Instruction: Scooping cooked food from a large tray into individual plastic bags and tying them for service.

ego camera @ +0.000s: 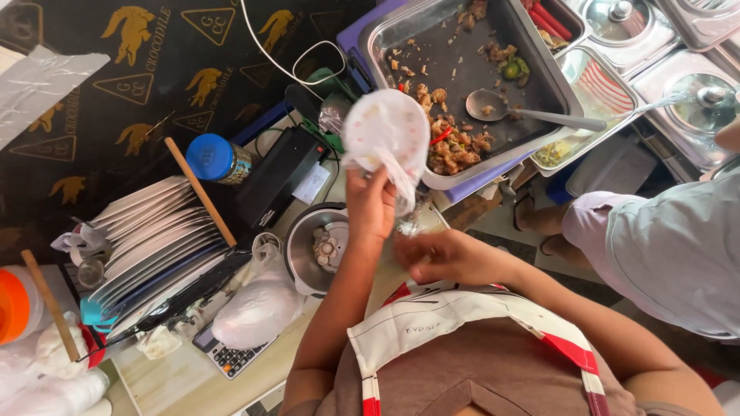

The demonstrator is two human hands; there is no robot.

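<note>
My left hand (370, 202) holds up a thin white plastic bag (388, 131), puffed out and round, in front of a steel food tray (539, 73). My right hand (443, 256) sits just below it with the fingers curled near the bag's loose tail; whether it grips anything I cannot tell. The tray holds bits of fried meat (455, 142) and a long metal spoon (539, 115). I wear a brown shirt with a white and red apron (462, 323).
A rack of white plates (150, 231) stands at the left, with a blue-lidded jar (216, 159) and a wooden stick (200, 191). A small steel pot (320, 246), a filled plastic bag (258, 308) and a calculator (231, 358) lie near. Another person in grey (671, 246) stands at the right beside lidded pots (620, 15).
</note>
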